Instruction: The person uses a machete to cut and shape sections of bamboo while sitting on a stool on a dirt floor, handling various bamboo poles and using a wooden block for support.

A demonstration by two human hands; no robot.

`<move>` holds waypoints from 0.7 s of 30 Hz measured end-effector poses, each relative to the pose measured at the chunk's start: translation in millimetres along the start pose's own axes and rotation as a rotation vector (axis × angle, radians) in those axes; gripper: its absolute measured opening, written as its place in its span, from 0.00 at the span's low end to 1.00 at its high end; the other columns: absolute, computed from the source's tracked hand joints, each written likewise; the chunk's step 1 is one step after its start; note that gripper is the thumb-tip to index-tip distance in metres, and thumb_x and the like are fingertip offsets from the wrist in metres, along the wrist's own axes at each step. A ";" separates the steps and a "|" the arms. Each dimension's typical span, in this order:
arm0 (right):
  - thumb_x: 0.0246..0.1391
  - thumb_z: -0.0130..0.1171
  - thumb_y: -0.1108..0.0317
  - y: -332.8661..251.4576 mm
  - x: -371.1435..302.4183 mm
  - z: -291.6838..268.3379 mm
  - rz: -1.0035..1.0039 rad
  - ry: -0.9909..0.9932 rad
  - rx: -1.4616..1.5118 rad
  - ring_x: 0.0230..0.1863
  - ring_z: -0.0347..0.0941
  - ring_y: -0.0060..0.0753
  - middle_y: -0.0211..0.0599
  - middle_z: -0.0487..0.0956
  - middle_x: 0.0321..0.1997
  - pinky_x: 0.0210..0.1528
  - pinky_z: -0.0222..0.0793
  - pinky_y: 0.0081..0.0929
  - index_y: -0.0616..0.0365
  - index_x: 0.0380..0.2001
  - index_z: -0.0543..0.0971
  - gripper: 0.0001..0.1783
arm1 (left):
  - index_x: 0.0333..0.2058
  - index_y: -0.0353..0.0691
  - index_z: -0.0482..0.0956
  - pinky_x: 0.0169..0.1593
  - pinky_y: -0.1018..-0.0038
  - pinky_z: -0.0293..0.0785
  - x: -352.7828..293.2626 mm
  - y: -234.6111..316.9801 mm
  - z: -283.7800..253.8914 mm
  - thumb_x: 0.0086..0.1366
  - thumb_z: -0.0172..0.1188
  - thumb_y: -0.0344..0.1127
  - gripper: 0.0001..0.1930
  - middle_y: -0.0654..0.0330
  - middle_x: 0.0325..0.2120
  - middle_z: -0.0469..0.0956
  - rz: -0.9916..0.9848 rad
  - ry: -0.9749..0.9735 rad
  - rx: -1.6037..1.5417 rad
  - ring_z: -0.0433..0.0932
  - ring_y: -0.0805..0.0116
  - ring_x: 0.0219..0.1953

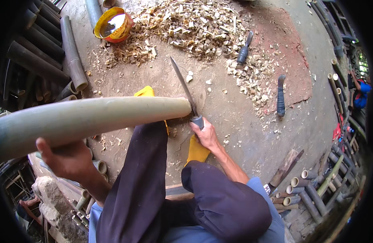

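A thick, pale green bamboo pole [93,115] stretches from the left edge across my raised left knee, its cut end near the middle. Underneath its left part, my left hand [71,162] is closed around it, some fingers hidden behind. My right hand [206,134] grips the grey handle of a long knife [181,79]. The dark blade points up and away, its lower part right at the pole's cut end. Yellow footwear [198,150] shows beside my right hand.
Wood chips [194,30] heap up ahead, beside a yellow-red tub [98,29]. A dark-handled chisel-like tool [243,53] and a wrapped-handle tool [281,97] lie by a reddish mat [294,56]. Bamboo poles [72,52] line both sides. Another person [360,90] is far right.
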State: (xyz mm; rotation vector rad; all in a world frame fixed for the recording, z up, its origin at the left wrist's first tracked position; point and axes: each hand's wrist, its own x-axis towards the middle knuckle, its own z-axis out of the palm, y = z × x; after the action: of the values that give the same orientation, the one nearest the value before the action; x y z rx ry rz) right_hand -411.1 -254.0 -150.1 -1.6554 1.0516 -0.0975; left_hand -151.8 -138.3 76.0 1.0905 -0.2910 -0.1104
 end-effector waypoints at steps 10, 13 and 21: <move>0.51 0.59 0.58 -55.3 -33.2 -13.4 -0.363 0.329 0.109 0.29 0.78 0.43 0.45 0.77 0.26 0.27 0.73 0.32 0.63 0.40 0.67 0.21 | 0.55 0.31 0.56 0.59 0.50 0.58 4.1 7.4 1.9 0.55 0.53 0.41 0.32 0.48 0.51 0.65 -0.022 0.067 0.152 0.64 0.52 0.55; 0.53 0.57 0.56 -4.1 -13.1 -3.3 -0.118 0.084 -0.115 0.26 0.78 0.44 0.44 0.77 0.23 0.24 0.74 0.37 0.64 0.40 0.66 0.22 | 0.54 0.28 0.56 0.59 0.47 0.58 -0.3 -6.4 1.0 0.54 0.52 0.41 0.32 0.47 0.49 0.64 0.004 -0.049 0.130 0.64 0.51 0.54; 0.53 0.57 0.53 -61.6 -31.2 -17.1 -0.127 0.106 0.156 0.26 0.79 0.39 0.45 0.77 0.24 0.23 0.72 0.31 0.62 0.39 0.67 0.22 | 0.50 0.23 0.59 0.58 0.51 0.62 -3.6 14.4 -1.0 0.55 0.51 0.43 0.30 0.47 0.46 0.63 0.054 -0.026 0.272 0.65 0.53 0.53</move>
State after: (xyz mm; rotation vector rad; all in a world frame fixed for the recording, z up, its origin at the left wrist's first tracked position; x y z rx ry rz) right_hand -403.6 -246.6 -79.8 -1.5876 0.9911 -0.3462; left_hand -155.8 -130.0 87.6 1.3503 -0.3659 -0.0371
